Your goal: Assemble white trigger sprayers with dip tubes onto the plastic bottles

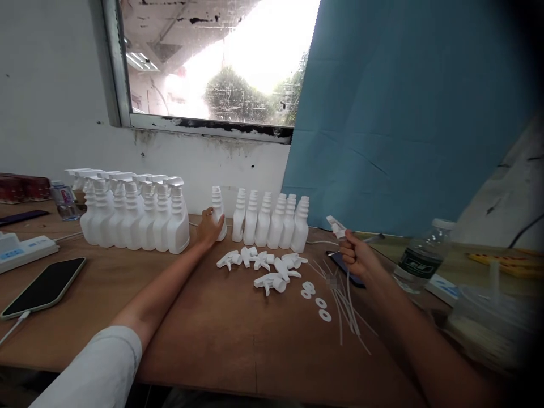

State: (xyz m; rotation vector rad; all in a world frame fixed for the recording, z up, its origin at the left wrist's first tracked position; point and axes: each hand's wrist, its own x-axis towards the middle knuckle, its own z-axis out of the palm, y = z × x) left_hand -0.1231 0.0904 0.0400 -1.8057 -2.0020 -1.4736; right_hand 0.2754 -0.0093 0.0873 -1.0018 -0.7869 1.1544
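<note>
My left hand point(209, 228) is wrapped round a white spray bottle point(217, 199) without a top, which stands upright near the wall. Raised over the right side of the table, my right hand point(356, 256) grips a white trigger sprayer head point(336, 226), and a thin tube hangs below the hand. Between my hands stands a row of topless white bottles point(277, 222). Several loose trigger heads point(264, 260) lie in front of them. White ring washers point(321, 303) and a spread of thin clear tubes point(351, 317) lie to the right.
Bottles with sprayer heads fitted point(138, 218) stand grouped at the left. A phone point(45, 286) and a power strip point(28, 253) lie farther left. On the right are a water bottle point(420, 258), a clear plastic cup point(484, 323) and a dark phone point(346, 268) behind my right hand.
</note>
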